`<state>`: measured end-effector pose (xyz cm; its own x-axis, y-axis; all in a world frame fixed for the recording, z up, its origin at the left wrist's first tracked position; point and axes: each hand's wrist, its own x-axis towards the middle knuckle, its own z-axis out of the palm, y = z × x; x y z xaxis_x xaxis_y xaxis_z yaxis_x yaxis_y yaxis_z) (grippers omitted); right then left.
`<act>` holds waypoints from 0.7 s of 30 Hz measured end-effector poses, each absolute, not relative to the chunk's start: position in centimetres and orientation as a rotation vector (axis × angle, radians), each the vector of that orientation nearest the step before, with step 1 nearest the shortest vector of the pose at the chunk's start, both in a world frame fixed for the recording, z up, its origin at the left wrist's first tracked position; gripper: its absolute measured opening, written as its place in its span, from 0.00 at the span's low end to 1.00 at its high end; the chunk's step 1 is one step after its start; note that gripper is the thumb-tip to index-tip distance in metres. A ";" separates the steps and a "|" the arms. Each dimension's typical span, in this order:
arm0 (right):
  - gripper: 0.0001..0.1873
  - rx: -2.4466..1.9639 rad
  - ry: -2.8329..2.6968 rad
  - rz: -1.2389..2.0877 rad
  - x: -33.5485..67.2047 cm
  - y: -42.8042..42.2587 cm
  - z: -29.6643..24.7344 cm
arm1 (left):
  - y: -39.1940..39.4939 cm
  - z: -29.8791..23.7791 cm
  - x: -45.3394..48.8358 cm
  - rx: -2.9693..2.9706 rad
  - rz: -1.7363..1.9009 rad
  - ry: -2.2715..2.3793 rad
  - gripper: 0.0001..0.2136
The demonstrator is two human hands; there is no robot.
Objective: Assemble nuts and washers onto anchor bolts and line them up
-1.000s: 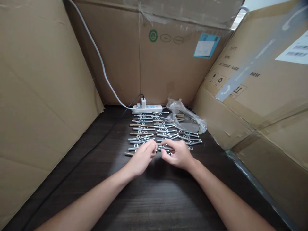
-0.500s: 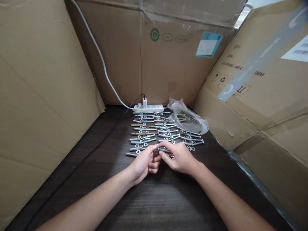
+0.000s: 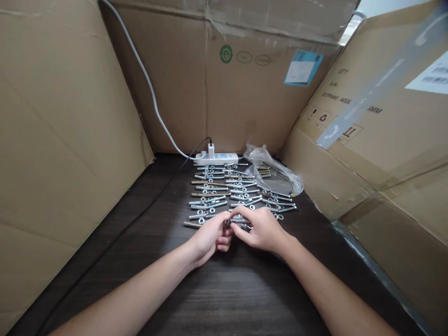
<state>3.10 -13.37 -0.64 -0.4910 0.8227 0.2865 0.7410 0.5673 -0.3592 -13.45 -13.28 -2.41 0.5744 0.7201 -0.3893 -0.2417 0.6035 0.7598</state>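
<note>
My left hand [image 3: 210, 239] is closed, with thumb and forefinger pinched on a small metal piece that looks like a nut [image 3: 227, 222]. Meeting it fingertip to fingertip, my right hand [image 3: 261, 227] is closed on a silver bolt [image 3: 238, 220], partly covered by its fingers. Whether nut and bolt are joined is too small to tell. Just beyond both hands lie rows of metal bolts with sleeves [image 3: 212, 188], mostly silver and a few brass-coloured. Loose washers and nuts [image 3: 212, 210] are scattered among them. A brownish sleeve [image 3: 192, 225] lies left of my left hand.
A white power strip [image 3: 224, 158] with a plugged-in charger [image 3: 211, 149] stands behind the rows. Right of it lies a clear plastic bag [image 3: 296, 183]. A black cable [image 3: 140, 215] crosses the dark table [image 3: 224, 298] at left. Cardboard boxes [image 3: 245, 112] wall in three sides.
Both hands stay together in nearly the same place, with the fingers shifting slightly around the small metal parts. The rows of bolts look unchanged.
</note>
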 end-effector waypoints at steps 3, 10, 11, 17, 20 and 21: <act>0.10 -1.230 -2.366 0.247 3.2 -13.3 -0.9 | -13.3 -2.2 -13.4 0.717 0.615 0.759 0.10; 0.09 -1.199 -2.329 0.236 3.6 -13.1 -1.0 | -13.3 -1.9 -13.6 0.715 0.602 0.710 0.10; 0.09 -1.195 -2.327 0.243 3.6 -13.1 -1.0 | -13.2 -2.0 -13.6 0.716 0.611 0.706 0.10; 0.10 -1.176 -2.341 0.261 3.8 -12.8 -1.2 | -13.1 -2.1 -13.6 0.697 0.627 0.710 0.10; 0.12 -1.195 -2.342 0.244 3.8 -12.7 -1.3 | -13.1 -2.1 -13.6 0.684 0.622 0.704 0.10; 0.12 -1.202 -2.341 0.235 3.8 -12.6 -1.4 | -13.1 -2.1 -13.6 0.678 0.622 0.704 0.10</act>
